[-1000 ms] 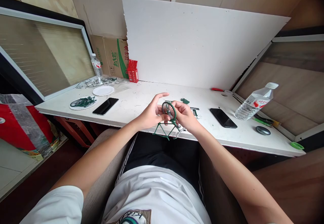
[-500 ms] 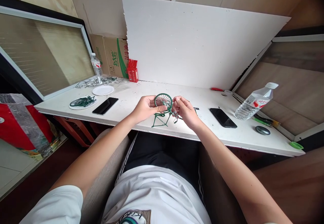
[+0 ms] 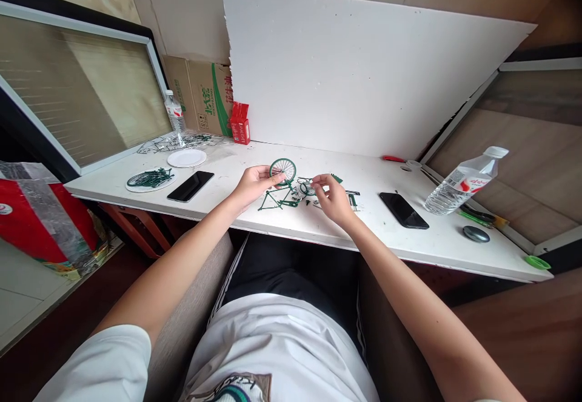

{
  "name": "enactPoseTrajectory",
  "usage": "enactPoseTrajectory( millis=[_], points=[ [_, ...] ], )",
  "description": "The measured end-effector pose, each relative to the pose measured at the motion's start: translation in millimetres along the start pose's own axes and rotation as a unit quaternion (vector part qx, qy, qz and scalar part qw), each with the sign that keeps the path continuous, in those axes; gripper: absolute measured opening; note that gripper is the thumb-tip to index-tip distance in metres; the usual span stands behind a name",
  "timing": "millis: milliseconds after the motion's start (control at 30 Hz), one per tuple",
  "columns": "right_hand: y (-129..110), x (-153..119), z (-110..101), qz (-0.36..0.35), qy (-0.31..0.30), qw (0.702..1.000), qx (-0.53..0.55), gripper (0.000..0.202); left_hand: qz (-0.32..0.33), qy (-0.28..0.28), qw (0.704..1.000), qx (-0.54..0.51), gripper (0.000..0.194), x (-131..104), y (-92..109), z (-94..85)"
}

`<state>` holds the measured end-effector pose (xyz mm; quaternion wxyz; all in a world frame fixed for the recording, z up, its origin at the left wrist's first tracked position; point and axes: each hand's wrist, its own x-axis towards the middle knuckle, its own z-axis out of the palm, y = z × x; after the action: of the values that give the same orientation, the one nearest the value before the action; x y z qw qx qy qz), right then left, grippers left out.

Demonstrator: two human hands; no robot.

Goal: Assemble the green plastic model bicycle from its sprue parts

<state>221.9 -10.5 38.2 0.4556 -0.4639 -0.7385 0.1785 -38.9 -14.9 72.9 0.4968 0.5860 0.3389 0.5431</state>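
My left hand [image 3: 251, 187] is closed on a small green model bicycle [image 3: 271, 199], pinching it by the spoked wheel [image 3: 282, 171] at the top. The frame hangs below the wheel, tilted over the table's front part. To the right, my right hand [image 3: 334, 201] hovers above loose model parts, with thumb and forefinger drawn close together. Whatever lies between those fingertips is too small to make out. Just left of the fingertips lies another spoked wheel [image 3: 307, 189], partly hidden by them. Green and black pieces [image 3: 353, 201] lie beyond the hand.
Green parts fill a white plate [image 3: 131, 187] at left, near a phone [image 3: 191, 186] and another white plate [image 3: 186, 159]. A second phone [image 3: 404, 210], a water bottle [image 3: 466, 182] and a dark oval object [image 3: 476, 234] stand right. A white board [image 3: 364, 74] leans behind.
My right hand has drawn away from the bicycle, a little to the right, over the loose parts. My left hand and the bicycle have shifted slightly left and up, uncovering the second wheel.
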Motion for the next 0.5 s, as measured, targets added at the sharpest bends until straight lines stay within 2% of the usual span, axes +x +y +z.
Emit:
enactPoseTrajectory(
  millis=[100, 233, 500],
  points=[
    [26, -1, -4, -0.035, -0.027, 0.990, -0.132, 0.038, -0.018, 0.012, 1.000, 0.001, 0.047, 2, -3, -6.7],
    [50, 2, -12, 0.023, -0.047, 0.983, -0.178, 0.050, -0.051, -0.006, 0.999, -0.007, 0.049, 6, -8, -16.8],
    [58, 10, -10, -0.027, -0.042, 0.969, -0.242, 0.044, -0.105, -0.023, 0.993, -0.038, 0.049, 13, -31, -31.5]
  ],
)
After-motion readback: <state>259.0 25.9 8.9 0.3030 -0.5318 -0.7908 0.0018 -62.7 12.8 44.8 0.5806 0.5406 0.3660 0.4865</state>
